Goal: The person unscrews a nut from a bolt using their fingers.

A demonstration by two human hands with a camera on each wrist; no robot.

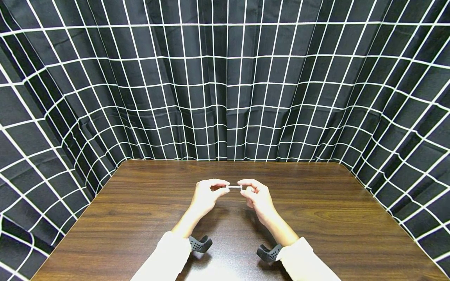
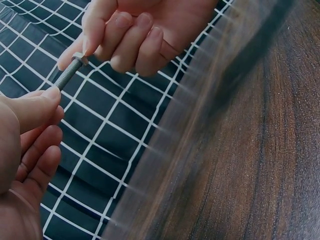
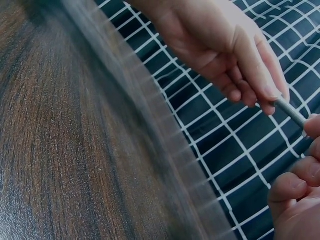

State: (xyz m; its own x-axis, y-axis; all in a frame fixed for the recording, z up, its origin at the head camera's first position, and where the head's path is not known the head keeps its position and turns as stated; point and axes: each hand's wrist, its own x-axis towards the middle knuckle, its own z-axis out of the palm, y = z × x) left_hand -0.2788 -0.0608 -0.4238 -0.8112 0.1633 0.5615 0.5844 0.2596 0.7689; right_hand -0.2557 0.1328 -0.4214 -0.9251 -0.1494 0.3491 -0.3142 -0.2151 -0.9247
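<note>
A grey threaded bolt (image 2: 68,75) is held level between the two hands, above the table. The left hand (image 1: 205,195) pinches one end between thumb and index finger, covering that end. At the opposite end sits a wider hexagonal piece (image 2: 80,58); whether it is a nut or the bolt's head I cannot tell. The right hand (image 1: 258,198) has its thumb and index finger at this hexagonal piece, its other fingers curled in. In the right wrist view the bare shaft runs from the left hand's fingertips toward the right hand, whose fingers partly hide the hexagonal end.
Below the hands lies a dark brown wood-grain table (image 1: 147,210). Black curtains with a white grid (image 1: 225,97) surround its back and sides. Dark wrist mounts (image 1: 201,244) sit on both forearms beside white sleeves (image 1: 165,255).
</note>
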